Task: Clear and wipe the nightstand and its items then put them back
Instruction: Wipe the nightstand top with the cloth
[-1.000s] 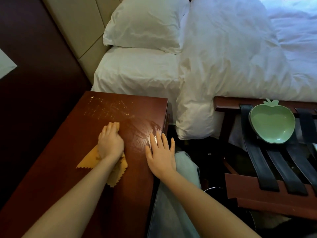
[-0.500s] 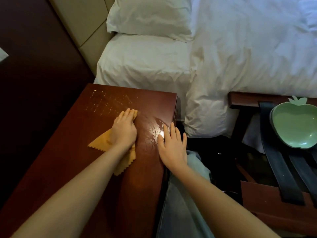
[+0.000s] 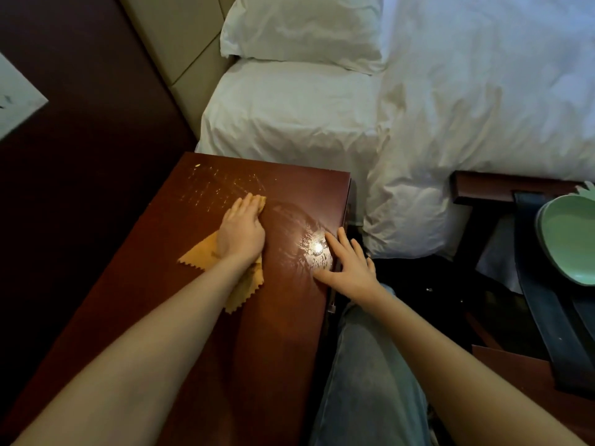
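Orange cloth (image 3: 203, 253) on nightstand (image 3: 277, 349).
Soft, limp: left hand (image 3: 242, 234) presses its middle, fingers straight; right hand (image 3: 351, 269) splayed, empty.

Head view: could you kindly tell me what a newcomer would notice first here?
The left hand presses a mustard-yellow cloth flat on the dark red nightstand, beside a bright glare spot near the right hand. A green apple-shaped dish sits on the luggage rack at far right.

Nightstand (image 3: 199, 317) left of bed (image 3: 450, 123), cloth (image 3: 203, 252) on top, luggage rack (image 3: 502, 191) right, dish (image 3: 570, 239) on it
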